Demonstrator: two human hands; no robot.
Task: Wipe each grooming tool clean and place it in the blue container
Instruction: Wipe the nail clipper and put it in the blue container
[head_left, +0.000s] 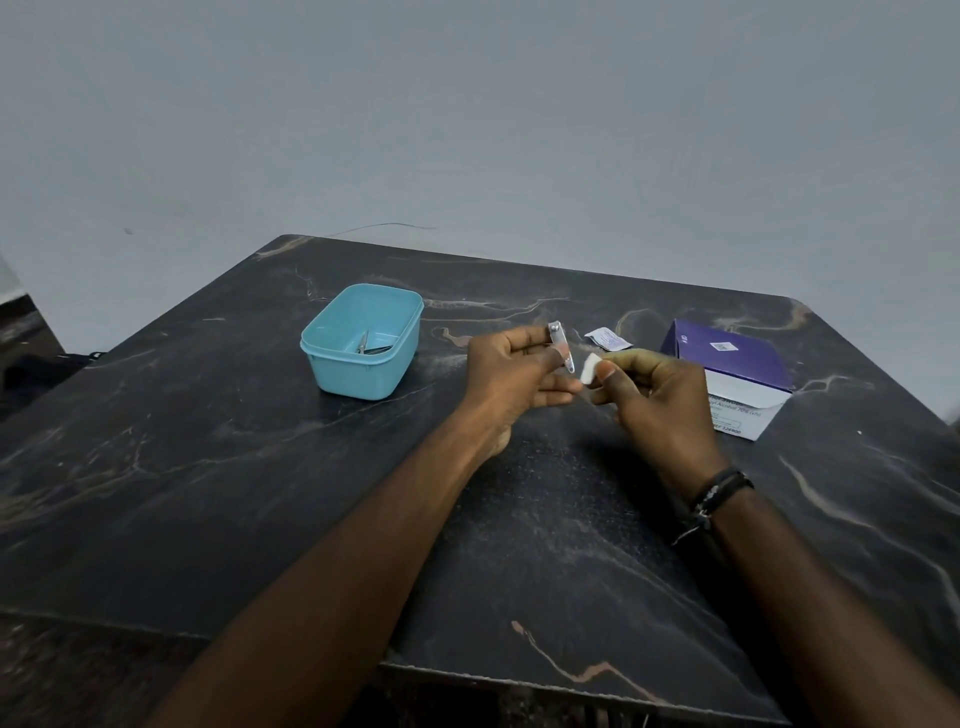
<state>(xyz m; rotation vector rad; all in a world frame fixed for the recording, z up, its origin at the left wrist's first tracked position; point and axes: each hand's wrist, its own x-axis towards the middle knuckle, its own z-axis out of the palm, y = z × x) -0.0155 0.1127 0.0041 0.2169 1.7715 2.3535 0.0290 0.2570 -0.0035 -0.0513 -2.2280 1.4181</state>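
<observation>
On the dark marble tabletop (260, 493) sits your blue container (362, 341), metal tools (371, 345) already inside. Right of it, the purple box (727, 371). Your left hand (511, 376) pinches the nail clipper (561, 347) upright; your right hand (654, 400) pinches the white wipe (589, 368) just beside it. Behind lies a torn sachet (608, 339).

We see dark veined marble table (260, 467); purple-white cardboard box (732, 374) at 3 o'clock; torn white sachet (608, 339) at 1 o'clock.
</observation>
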